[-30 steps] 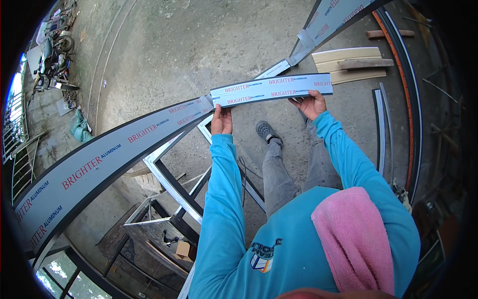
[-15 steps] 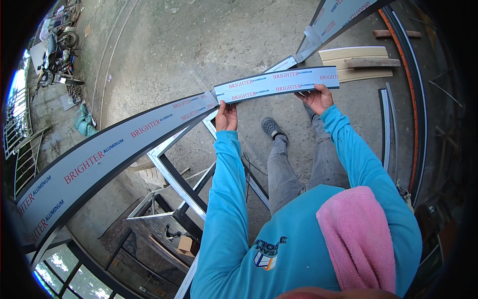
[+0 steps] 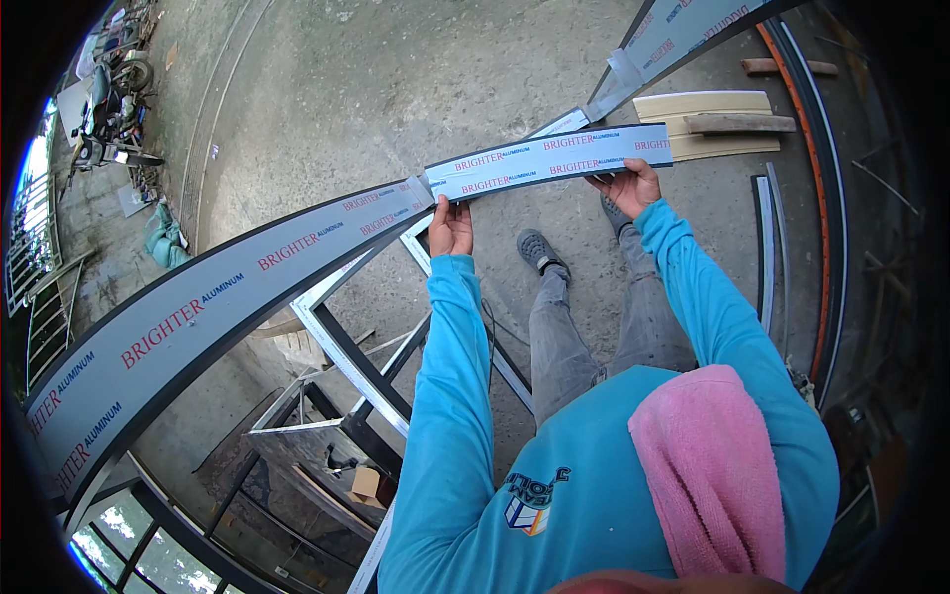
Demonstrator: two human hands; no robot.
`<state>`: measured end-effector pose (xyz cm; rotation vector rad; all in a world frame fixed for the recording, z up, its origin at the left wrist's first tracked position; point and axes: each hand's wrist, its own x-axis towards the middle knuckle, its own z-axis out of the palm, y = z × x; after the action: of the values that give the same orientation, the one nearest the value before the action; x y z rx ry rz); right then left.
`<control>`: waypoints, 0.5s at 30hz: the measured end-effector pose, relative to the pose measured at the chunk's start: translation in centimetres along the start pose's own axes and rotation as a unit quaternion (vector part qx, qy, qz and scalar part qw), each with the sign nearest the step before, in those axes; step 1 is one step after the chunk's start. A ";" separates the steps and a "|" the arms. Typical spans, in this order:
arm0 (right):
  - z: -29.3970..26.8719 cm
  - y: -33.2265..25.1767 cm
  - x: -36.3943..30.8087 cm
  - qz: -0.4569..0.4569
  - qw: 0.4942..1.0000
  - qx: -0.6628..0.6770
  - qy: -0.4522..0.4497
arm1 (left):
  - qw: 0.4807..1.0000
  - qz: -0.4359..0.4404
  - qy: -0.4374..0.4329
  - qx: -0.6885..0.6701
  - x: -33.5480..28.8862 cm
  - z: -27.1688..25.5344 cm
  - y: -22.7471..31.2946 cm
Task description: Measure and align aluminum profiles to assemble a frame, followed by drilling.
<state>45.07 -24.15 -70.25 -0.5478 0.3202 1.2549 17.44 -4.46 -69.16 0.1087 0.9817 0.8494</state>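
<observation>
I hold a short flat aluminium profile (image 3: 539, 170), wrapped in pale printed protective film, out in front of me. My left hand (image 3: 451, 228) pinches its lower edge near the left end, thumb on the front face. Further right, my right hand (image 3: 631, 186) grips the same lower edge, fingers tucked behind it. A long, wide aluminium profile (image 3: 228, 282) in similar film stretches from the far left up to the short piece's left end. Clear film or tape covers that meeting point, so I cannot tell whether the two are joined.
Another film-covered profile (image 3: 683, 45) crosses the top right. Below my left arm stands a metal frame (image 3: 346, 342); near it sits a small cardboard box (image 3: 366, 485). Wooden pieces (image 3: 737, 124) and long strips (image 3: 764, 252) lie at right. A motorcycle (image 3: 109, 129) stands far left.
The short profile's right end has risen slightly, with my right hand moving up a little. The long profile at left has shifted slightly. Both grips are unchanged.
</observation>
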 end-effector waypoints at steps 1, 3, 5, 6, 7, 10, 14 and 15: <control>0.0 -0.1 0.3 0.005 1.000 0.000 -0.003 | 1.000 0.007 0.002 -0.004 0.0 0.0 0.1; -0.2 -0.2 0.6 0.011 1.000 0.000 -0.006 | 1.000 0.004 0.002 -0.002 0.0 0.1 0.0; -0.1 -0.3 0.7 0.016 1.000 -0.005 -0.012 | 1.000 0.002 0.003 0.000 -0.1 0.2 0.1; 0.0 -0.2 0.8 0.016 1.000 -0.004 -0.012 | 1.000 0.009 0.006 0.005 -0.2 0.2 0.1; 0.0 -0.2 0.9 0.016 1.000 -0.004 -0.012 | 1.000 0.015 0.008 0.010 -0.2 0.2 0.1; 0.2 -0.2 1.0 0.014 1.000 -0.004 -0.012 | 1.000 0.012 0.006 0.001 -0.2 0.1 0.2; 0.8 -0.4 1.1 0.013 1.000 -0.004 -0.010 | 1.000 0.017 0.013 0.001 -0.2 0.2 0.2; 1.0 -0.5 1.1 0.013 1.000 -0.005 -0.010 | 1.000 0.018 0.014 -0.001 -0.2 0.2 0.2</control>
<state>45.79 -22.87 -69.88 -0.5402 0.3052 1.2859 17.44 -4.44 -68.85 0.1139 1.0071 0.8865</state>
